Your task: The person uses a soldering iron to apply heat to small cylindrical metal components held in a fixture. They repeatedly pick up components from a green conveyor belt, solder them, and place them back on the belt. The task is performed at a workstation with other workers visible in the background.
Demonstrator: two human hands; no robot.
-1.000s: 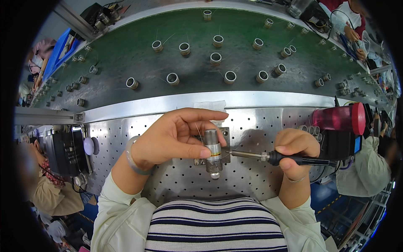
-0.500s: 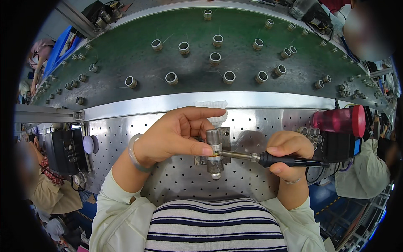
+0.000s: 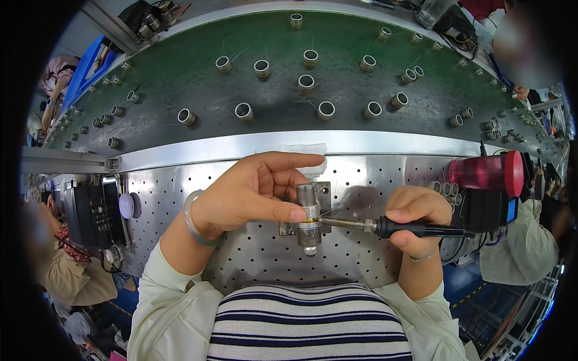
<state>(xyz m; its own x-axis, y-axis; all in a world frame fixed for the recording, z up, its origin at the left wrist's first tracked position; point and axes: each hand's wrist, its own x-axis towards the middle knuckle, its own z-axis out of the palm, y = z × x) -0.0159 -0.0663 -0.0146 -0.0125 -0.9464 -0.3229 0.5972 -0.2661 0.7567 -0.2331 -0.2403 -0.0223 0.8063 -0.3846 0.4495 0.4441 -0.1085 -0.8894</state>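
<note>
One metal cylinder (image 3: 308, 213) stood on the perforated bench (image 3: 180, 198), pinched by the left hand (image 3: 256, 192). Right hand (image 3: 415, 216) gripped one soldering iron (image 3: 385, 227), its tip apparently touching the cylinder. One red container (image 3: 484, 173) lay right.

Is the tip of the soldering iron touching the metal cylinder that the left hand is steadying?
Touching. In the head view the soldering iron in the right hand ends right at the side of the metal cylinder, below the left hand, with no gap visible.
</note>
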